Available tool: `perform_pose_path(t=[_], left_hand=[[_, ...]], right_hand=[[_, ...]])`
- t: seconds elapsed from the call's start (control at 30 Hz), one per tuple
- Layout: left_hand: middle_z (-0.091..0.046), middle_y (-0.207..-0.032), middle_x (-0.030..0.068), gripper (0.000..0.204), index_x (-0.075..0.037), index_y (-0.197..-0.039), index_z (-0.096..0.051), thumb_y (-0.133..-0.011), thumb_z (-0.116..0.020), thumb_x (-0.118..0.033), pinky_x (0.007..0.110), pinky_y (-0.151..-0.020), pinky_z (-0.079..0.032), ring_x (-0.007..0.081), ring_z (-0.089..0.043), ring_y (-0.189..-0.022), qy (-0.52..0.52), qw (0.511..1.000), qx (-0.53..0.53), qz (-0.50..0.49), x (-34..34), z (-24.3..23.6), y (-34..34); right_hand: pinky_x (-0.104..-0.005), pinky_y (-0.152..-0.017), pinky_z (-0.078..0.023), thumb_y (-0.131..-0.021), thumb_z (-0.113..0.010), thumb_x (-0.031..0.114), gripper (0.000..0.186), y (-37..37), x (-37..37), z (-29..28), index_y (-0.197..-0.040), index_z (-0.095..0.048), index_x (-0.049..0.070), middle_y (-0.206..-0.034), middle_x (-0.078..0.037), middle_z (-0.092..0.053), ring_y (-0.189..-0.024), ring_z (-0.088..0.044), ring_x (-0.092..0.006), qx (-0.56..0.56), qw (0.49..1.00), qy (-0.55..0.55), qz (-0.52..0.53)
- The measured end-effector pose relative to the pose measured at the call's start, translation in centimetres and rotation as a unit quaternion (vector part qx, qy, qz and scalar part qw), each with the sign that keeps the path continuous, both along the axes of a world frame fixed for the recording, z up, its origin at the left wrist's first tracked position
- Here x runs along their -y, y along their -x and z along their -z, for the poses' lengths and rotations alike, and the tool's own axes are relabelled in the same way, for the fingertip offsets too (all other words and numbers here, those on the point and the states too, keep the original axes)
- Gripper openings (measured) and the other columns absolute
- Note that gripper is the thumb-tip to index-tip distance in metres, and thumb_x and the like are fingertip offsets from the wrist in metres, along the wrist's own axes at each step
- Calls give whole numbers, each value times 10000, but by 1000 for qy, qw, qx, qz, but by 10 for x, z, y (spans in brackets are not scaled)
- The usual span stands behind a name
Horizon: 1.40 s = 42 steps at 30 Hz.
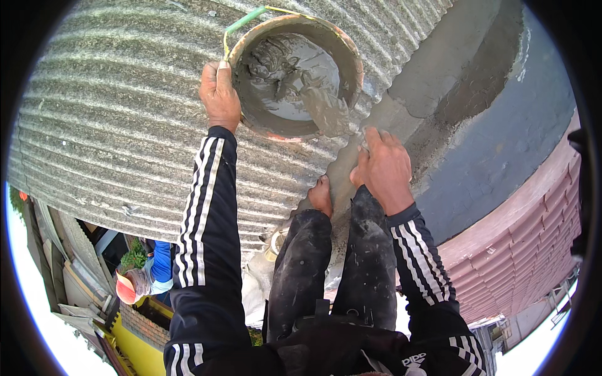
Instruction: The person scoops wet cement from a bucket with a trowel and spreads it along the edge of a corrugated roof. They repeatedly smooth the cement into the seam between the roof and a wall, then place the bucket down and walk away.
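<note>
A round bucket (253, 105) of wet grey mortar (283, 57) rests on the corrugated roof, tilted toward me. My left hand (221, 95) is closed at its left rim, pinching the thin yellow bail where it meets the rim. A mortar-coated trowel (324, 111) reaches over the bucket's near right rim, its blade loaded with mortar. At its other end my right hand (384, 164) is closed around the handle, which the fingers mostly hide.
Grey corrugated roofing sheets (125, 125) spread to the left. A smeared mortar strip (433, 81) runs along their right edge beside a smooth grey band (501, 150). Pink roof tiles (514, 250) slope away at right. Below left, a person wears a red-orange cap (126, 288). My bare foot (320, 197) stands near the joint.
</note>
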<state>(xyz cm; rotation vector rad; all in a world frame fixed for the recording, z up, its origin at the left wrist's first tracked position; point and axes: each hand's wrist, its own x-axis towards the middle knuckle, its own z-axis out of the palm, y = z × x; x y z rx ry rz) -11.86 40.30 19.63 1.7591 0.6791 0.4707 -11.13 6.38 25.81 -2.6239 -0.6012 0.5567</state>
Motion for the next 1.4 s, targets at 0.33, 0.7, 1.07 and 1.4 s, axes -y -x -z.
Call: perform_pose_path(t=[0.33,0.7,1.07,1.4], left_hand=[[-481,-811,-45,220,-41,-928,-578,-1095,-553,-181,258,-663,-373,52,-384,-757,-20,1000,6,-5,1,1,1],[-463,-826,-61,203,-67,-953,-565,-1107,-527,-193,241,-683,-361,40,-379,-770,38,999,17,2,0,-2,-1],[-517,-888,-26,269,-52,-963,-588,-1116,-506,-258,262,-782,-428,80,-455,-844,-137,988,-17,64,-7,4,3],[-634,-1215,161,347,30,-1237,-597,-1018,-641,-236,432,-1011,-473,350,-598,-1131,-668,716,-78,187,-51,10,26]], right_hand=[[-435,-820,-567,-852,-643,133,171,-24,-134,53,-922,-742,11,-903,-204,-745,-942,-726,-340,43,995,28,-82],[-514,-868,-545,-882,-743,164,362,20,-102,52,-1186,-676,-20,-1040,-265,-701,-994,-680,-460,-133,974,-173,68],[-483,-729,-525,-781,-761,115,250,52,-13,80,-958,-621,8,-859,-186,-641,-841,-652,-425,21,932,-279,231],[-333,-603,-470,-899,-745,127,216,50,112,283,-932,-570,6,-712,-30,-572,-658,-490,-133,19,803,-186,566]])
